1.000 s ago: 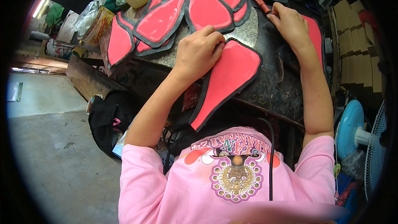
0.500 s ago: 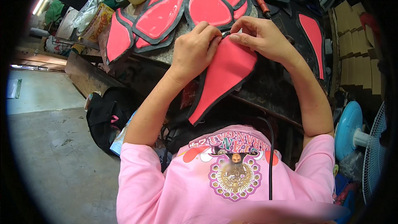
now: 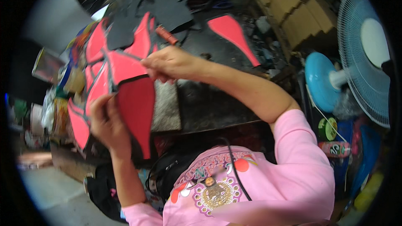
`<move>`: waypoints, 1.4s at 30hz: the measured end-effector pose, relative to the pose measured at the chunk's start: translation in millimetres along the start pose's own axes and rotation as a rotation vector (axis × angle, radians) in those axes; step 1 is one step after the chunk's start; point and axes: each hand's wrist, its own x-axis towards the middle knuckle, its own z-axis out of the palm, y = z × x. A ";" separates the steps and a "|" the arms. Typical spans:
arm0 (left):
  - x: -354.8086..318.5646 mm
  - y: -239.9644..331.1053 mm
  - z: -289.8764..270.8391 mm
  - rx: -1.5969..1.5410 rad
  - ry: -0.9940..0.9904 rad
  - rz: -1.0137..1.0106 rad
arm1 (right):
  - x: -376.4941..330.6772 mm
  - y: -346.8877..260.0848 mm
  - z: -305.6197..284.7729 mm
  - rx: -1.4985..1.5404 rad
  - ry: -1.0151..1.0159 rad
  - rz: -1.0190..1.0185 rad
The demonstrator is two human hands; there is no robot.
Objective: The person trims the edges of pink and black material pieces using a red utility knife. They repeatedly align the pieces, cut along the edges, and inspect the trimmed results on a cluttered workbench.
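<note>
A red panel with black edging [image 3: 136, 109], broad at the top and tapering to a point below, is held up at the near left of the table. My left hand [image 3: 109, 121] is closed on its left edge, the fingers slightly blurred. At the panel's upper right corner, my right hand [image 3: 167, 63] has its thumb and fingers pinched together. Just behind lies a pile of similar red panels [image 3: 125, 65] with dark borders, partly overlapped by the held one. To the right of the pile is a red-handled tool [image 3: 166, 35].
Another red panel [image 3: 234, 37] lies on the dark table [image 3: 201, 106]. Black sheets [image 3: 171, 4] are at the back. Cardboard boxes [image 3: 299, 14] stand far right, near a blue-based fan [image 3: 364, 46]. Tubs and bags [image 3: 73, 79] crowd the left.
My view has swung to the right. My hands have moved apart: the left has slid down the panel's left edge, the right stays near its top. The panel now hangs more upright.
</note>
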 end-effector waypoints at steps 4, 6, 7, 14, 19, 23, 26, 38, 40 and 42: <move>8.2 18.1 -25.9 0.025 0.230 0.068 | -0.2 0.1 -1.7 0.163 -0.158 0.165; 7.7 23.5 -30.5 -0.085 0.309 0.086 | -3.0 -0.8 3.9 0.223 -0.316 0.260; 4.4 26.7 -31.3 -0.087 0.298 0.119 | -4.9 -1.3 8.8 0.243 -0.406 0.304; -27.0 38.7 -22.1 -0.426 0.197 0.238 | -31.3 -1.5 50.8 0.278 -0.757 0.359; -44.0 36.3 -35.7 -0.531 0.201 0.105 | -28.7 -3.5 51.2 0.106 -0.706 0.331; -45.6 27.6 -53.8 -0.535 0.177 0.036 | -26.4 -3.6 49.1 -0.027 -0.890 0.370; -51.8 30.1 -56.6 -0.583 0.203 -0.045 | -30.8 -2.4 50.6 -0.017 -0.910 0.353; -60.3 16.2 -35.0 -0.599 0.113 -0.293 | -27.6 -9.7 42.4 0.520 -0.043 0.178; -63.8 10.3 -35.5 -0.745 -0.003 -0.451 | -29.8 -12.0 42.6 0.585 -0.037 0.144; -65.1 7.5 -40.4 -0.976 -0.173 -0.656 | -33.5 -12.9 43.2 0.497 0.098 0.185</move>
